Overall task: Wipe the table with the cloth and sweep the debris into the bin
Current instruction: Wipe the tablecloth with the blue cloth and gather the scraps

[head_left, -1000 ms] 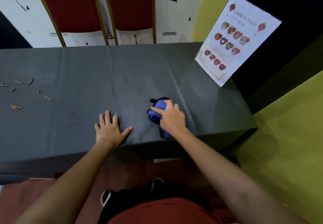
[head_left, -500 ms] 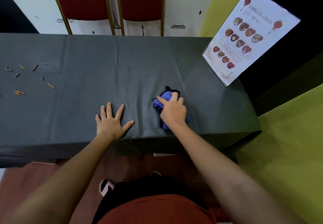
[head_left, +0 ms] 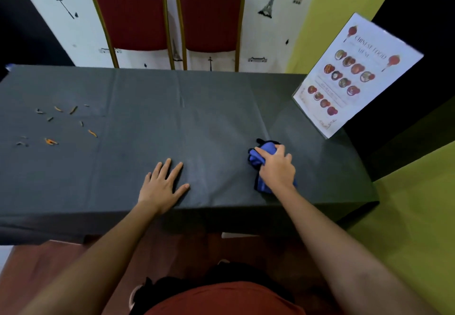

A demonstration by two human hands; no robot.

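A crumpled blue cloth point(head_left: 261, 154) lies on the dark grey table point(head_left: 197, 117) near its front right part. My right hand point(head_left: 277, 169) presses down on it with fingers curled over the cloth. To the left, my left hand point(head_left: 163, 185) rests flat on the tabletop, fingers spread, holding nothing. Several small orange and grey scraps of debris point(head_left: 59, 124) are scattered at the table's far left. No bin is in view.
A laminated food menu point(head_left: 354, 76) stands at the table's right end. Two red chairs point(head_left: 167, 12) with gold frames stand behind the table against the white wall. The table's front edge runs just below my hands.
My right hand has shifted the cloth slightly away from the front edge and to the right. My left hand stays flat in place. The camera view has shifted.
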